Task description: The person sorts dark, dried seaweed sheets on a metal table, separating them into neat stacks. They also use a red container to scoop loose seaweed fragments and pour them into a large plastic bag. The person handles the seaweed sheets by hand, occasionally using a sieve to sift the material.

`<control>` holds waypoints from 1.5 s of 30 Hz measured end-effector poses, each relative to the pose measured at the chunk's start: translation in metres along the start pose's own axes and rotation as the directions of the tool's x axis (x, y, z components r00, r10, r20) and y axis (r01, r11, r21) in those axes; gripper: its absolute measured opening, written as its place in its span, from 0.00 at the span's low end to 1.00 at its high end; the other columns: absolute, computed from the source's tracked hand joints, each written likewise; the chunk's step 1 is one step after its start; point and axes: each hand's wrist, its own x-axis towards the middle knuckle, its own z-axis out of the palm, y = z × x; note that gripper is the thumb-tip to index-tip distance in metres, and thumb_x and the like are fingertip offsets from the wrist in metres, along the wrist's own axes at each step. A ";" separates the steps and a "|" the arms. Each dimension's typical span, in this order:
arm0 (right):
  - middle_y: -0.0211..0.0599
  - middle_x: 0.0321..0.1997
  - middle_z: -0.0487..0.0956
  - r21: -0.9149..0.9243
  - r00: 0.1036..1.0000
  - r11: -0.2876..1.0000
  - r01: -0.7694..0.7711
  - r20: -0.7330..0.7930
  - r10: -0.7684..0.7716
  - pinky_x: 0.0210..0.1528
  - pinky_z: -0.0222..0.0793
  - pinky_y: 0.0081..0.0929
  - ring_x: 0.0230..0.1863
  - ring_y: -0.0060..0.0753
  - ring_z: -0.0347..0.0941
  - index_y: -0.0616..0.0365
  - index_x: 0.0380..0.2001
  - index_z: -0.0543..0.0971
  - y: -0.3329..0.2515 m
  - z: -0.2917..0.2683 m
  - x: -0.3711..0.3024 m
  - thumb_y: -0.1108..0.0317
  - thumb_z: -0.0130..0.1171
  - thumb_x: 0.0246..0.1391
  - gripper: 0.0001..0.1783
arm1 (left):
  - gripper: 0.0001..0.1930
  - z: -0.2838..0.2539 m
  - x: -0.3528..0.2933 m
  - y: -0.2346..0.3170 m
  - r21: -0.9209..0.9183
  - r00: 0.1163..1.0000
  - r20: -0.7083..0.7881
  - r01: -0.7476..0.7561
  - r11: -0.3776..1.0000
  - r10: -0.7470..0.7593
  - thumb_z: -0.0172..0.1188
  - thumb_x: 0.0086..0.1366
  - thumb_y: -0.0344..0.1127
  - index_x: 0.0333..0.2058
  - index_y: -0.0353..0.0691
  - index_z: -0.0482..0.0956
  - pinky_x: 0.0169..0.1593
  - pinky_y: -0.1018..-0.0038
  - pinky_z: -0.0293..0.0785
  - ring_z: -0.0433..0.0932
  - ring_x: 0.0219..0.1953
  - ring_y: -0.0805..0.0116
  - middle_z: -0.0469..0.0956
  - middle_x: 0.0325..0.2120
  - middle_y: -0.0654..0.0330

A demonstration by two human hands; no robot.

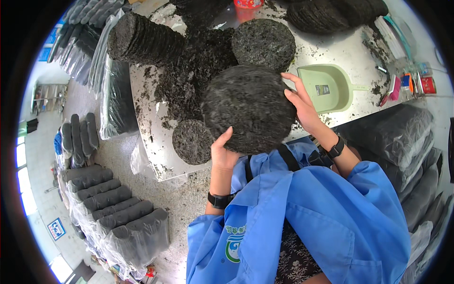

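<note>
Between my two hands I hold a large round cake of dried seaweed, dark and slightly blurred, above the table's near edge. My left hand grips its lower left rim, the thumb lying on top. On the right rim is my right hand, with its fingers curled round the edge. Behind the held cake lies another round seaweed cake, and a smaller one is partly covered at the left. Loose dark seaweed is heaped beside them.
A leaning stack of seaweed cakes is at the far left of the white table. To the right lies a pale green dustpan. A red tub stands at the back. Plastic-wrapped black bundles fill the floor at left; more are at right.
</note>
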 end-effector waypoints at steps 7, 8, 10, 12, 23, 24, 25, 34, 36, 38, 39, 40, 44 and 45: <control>0.50 0.59 0.66 -0.732 0.875 0.504 0.459 0.469 -0.116 0.59 0.62 0.39 0.61 0.47 0.62 0.53 0.50 0.70 0.041 -0.033 -0.007 0.54 0.65 0.44 0.30 | 0.23 -0.105 -0.037 0.080 -0.040 0.942 -0.071 -0.330 0.943 0.327 0.52 0.61 0.30 0.55 0.29 0.65 0.62 0.53 0.59 0.66 0.57 0.50 0.69 0.54 0.48; 0.49 0.60 0.64 -0.753 0.817 0.333 0.568 0.566 -0.116 0.61 0.59 0.41 0.63 0.48 0.59 0.54 0.49 0.70 0.036 -0.024 -0.008 0.51 0.67 0.40 0.34 | 0.23 -0.125 -0.038 0.085 -0.019 0.928 -0.141 -0.351 0.936 0.345 0.52 0.61 0.30 0.55 0.29 0.65 0.62 0.52 0.59 0.66 0.57 0.49 0.68 0.54 0.47; 0.46 0.65 0.59 -0.753 0.756 0.073 0.654 0.655 -0.017 0.66 0.49 0.48 0.68 0.48 0.50 0.56 0.48 0.69 0.035 -0.010 -0.014 0.44 0.71 0.26 0.45 | 0.27 -0.158 -0.034 0.095 0.100 0.898 -0.244 -0.351 0.931 0.365 0.55 0.60 0.31 0.57 0.31 0.61 0.62 0.53 0.59 0.64 0.58 0.49 0.66 0.56 0.48; 0.47 0.64 0.60 -0.762 0.764 0.048 0.645 0.646 -0.007 0.65 0.50 0.50 0.67 0.48 0.51 0.56 0.48 0.69 0.048 -0.006 -0.015 0.44 0.70 0.28 0.43 | 0.30 -0.169 -0.028 0.097 0.360 0.734 -0.554 -0.215 0.908 0.393 0.59 0.58 0.32 0.58 0.33 0.59 0.60 0.56 0.60 0.63 0.58 0.49 0.63 0.57 0.49; 0.49 0.51 0.74 -0.680 0.836 0.518 0.518 0.531 -0.138 0.55 0.65 0.38 0.55 0.48 0.69 0.61 0.48 0.71 0.020 -0.025 -0.001 0.60 0.57 0.54 0.21 | 0.24 -0.032 0.002 0.038 0.866 0.911 0.016 -0.220 0.450 0.413 0.55 0.65 0.33 0.57 0.32 0.61 0.55 0.67 0.70 0.73 0.51 0.61 0.72 0.47 0.45; 0.49 0.50 0.75 -0.663 0.898 0.624 0.415 0.407 -0.165 0.53 0.67 0.36 0.52 0.48 0.71 0.61 0.48 0.71 0.014 -0.023 -0.005 0.61 0.56 0.55 0.20 | 0.24 -0.020 0.005 0.028 0.821 0.942 0.056 -0.232 0.521 0.332 0.53 0.66 0.36 0.57 0.31 0.61 0.55 0.66 0.70 0.73 0.51 0.60 0.72 0.48 0.44; 0.49 0.49 0.75 -0.625 0.948 0.717 0.307 0.268 -0.173 0.51 0.68 0.34 0.50 0.47 0.73 0.62 0.49 0.72 0.007 -0.023 -0.008 0.63 0.55 0.56 0.20 | 0.24 -0.007 0.008 0.017 0.770 0.964 0.108 -0.237 0.592 0.244 0.51 0.68 0.39 0.56 0.31 0.62 0.55 0.65 0.70 0.73 0.51 0.59 0.72 0.48 0.44; 0.49 0.57 0.69 -0.499 0.896 0.782 0.374 0.412 -0.166 0.52 0.66 0.34 0.53 0.49 0.70 0.62 0.44 0.68 -0.004 -0.009 -0.025 0.52 0.69 0.41 0.33 | 0.37 0.084 0.005 -0.034 0.420 0.940 0.325 -0.239 0.876 0.101 0.65 0.56 0.34 0.57 0.41 0.49 0.56 0.63 0.68 0.66 0.55 0.61 0.65 0.50 0.53; 0.45 0.56 0.70 -0.309 0.909 0.910 0.276 0.392 -0.142 0.56 0.65 0.35 0.56 0.42 0.68 0.61 0.45 0.66 -0.002 -0.010 -0.020 0.56 0.69 0.42 0.32 | 0.37 0.074 0.011 -0.033 0.427 0.939 0.334 -0.234 0.873 0.089 0.65 0.55 0.31 0.57 0.41 0.49 0.55 0.68 0.67 0.67 0.54 0.64 0.66 0.49 0.55; 0.43 0.54 0.71 -0.210 0.940 0.964 0.162 0.331 -0.086 0.56 0.64 0.33 0.54 0.38 0.69 0.61 0.49 0.66 -0.004 -0.012 -0.018 0.58 0.64 0.49 0.29 | 0.36 0.065 0.010 -0.029 0.445 0.940 0.329 -0.244 0.862 0.096 0.62 0.55 0.28 0.58 0.40 0.50 0.56 0.67 0.66 0.67 0.54 0.64 0.66 0.51 0.54; 0.43 0.53 0.71 -0.303 0.969 0.934 0.189 0.210 -0.128 0.55 0.64 0.31 0.52 0.36 0.69 0.62 0.50 0.66 0.000 -0.017 -0.017 0.58 0.60 0.52 0.27 | 0.35 0.060 0.009 -0.028 0.430 0.942 0.317 -0.247 0.868 0.110 0.60 0.56 0.26 0.59 0.41 0.50 0.56 0.66 0.66 0.67 0.54 0.64 0.65 0.52 0.54; 0.43 0.51 0.72 -0.442 0.982 0.878 0.183 0.037 -0.186 0.54 0.64 0.30 0.51 0.34 0.69 0.63 0.51 0.66 0.007 -0.026 -0.019 0.58 0.57 0.55 0.26 | 0.33 0.055 0.008 -0.025 0.279 0.951 0.276 -0.215 0.936 0.136 0.53 0.56 0.24 0.60 0.43 0.53 0.57 0.63 0.65 0.68 0.54 0.62 0.66 0.52 0.55; 0.37 0.51 0.72 -0.225 0.855 0.957 0.185 -0.443 -0.270 0.54 0.62 0.23 0.50 0.23 0.67 0.65 0.56 0.64 -0.007 -0.063 -0.006 0.59 0.49 0.63 0.25 | 0.21 0.017 0.004 -0.007 0.080 0.974 -0.116 -0.184 0.980 0.193 0.48 0.56 0.28 0.51 0.37 0.68 0.54 0.57 0.69 0.72 0.51 0.54 0.73 0.47 0.54; 0.35 0.52 0.71 -0.046 0.844 0.977 0.207 -0.496 -0.202 0.53 0.64 0.24 0.51 0.23 0.67 0.61 0.57 0.63 -0.011 -0.072 -0.006 0.61 0.48 0.64 0.23 | 0.21 0.013 0.002 -0.003 0.046 0.978 -0.110 -0.171 0.984 0.175 0.48 0.56 0.28 0.50 0.36 0.69 0.54 0.57 0.69 0.72 0.51 0.54 0.73 0.47 0.54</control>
